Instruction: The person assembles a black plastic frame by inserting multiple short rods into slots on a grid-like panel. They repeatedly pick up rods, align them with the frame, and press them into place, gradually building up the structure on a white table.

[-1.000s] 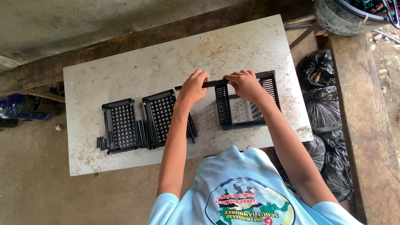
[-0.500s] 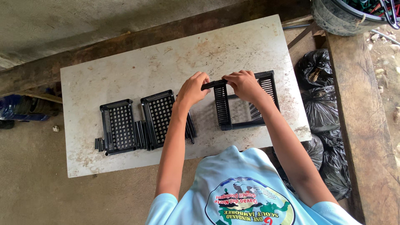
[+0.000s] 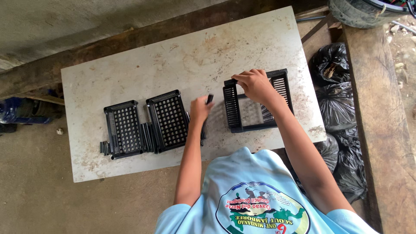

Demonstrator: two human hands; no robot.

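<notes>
I see my right hand (image 3: pixel 255 84) gripping the far rim of the black frame (image 3: pixel 256 102) on the bench (image 3: pixel 173 56), right side. My left hand (image 3: pixel 200 109) pinches a small black strip (image 3: pixel 209 99) just left of it, beside two trays (image 3: pixel 168 120).

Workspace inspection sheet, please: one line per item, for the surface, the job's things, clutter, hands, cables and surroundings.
Surface: stained grey table top.
Job's things: open black frame at right; two black mesh trays side by side.
Clutter: loose black strips at the left tray.
Hands: left hand holds a small black piece; right hand grips the frame's top edge.
Cables: nothing seen.
Surroundings: black plastic bags, wooden plank, concrete floor.
</notes>
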